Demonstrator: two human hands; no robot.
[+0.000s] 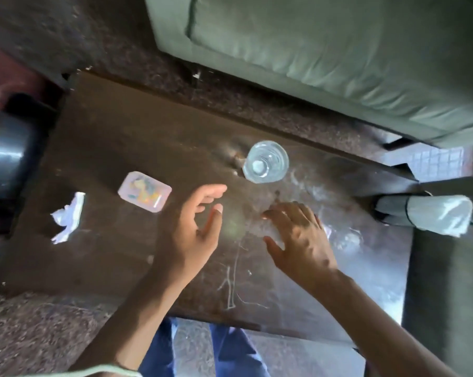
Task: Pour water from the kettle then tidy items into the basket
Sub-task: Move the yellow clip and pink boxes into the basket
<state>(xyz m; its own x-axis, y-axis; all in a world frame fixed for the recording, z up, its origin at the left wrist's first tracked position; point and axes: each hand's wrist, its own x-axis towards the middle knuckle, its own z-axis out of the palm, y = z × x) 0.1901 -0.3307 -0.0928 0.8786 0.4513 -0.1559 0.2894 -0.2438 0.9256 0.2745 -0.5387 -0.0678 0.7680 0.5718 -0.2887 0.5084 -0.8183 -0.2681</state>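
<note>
At the centre of a dark wooden surface [137, 137], scuffed and chalky with pale scratches, stands a clear glass tumbler [265, 161], round, upright and seen from above; whether it holds water is hard to tell. No kettle is visible, and at three o'clock a pale grid pattern [433, 159] beyond the edge may be a basket, though that is uncertain. Toward seven o'clock from the glass, the left hand [197, 227] hovers with its grip released, fingers spread and curled, holding nothing. At five o'clock from the glass, the right hand [300, 235] lies palm down, fingers splayed on a faint, shiny patch; whether it presses on a clear wrapper or bare wood cannot be told. At nine o'clock lies a small pink rounded-rectangle plastic case [145, 195] with colourful bits inside, and farther out a crumpled white tissue [68, 217], likely items awaiting tidying. At twelve o'clock sits a green padded sofa cushion [325, 50]; at far nine o'clock, a shiny metal vessel [7, 159].
</note>
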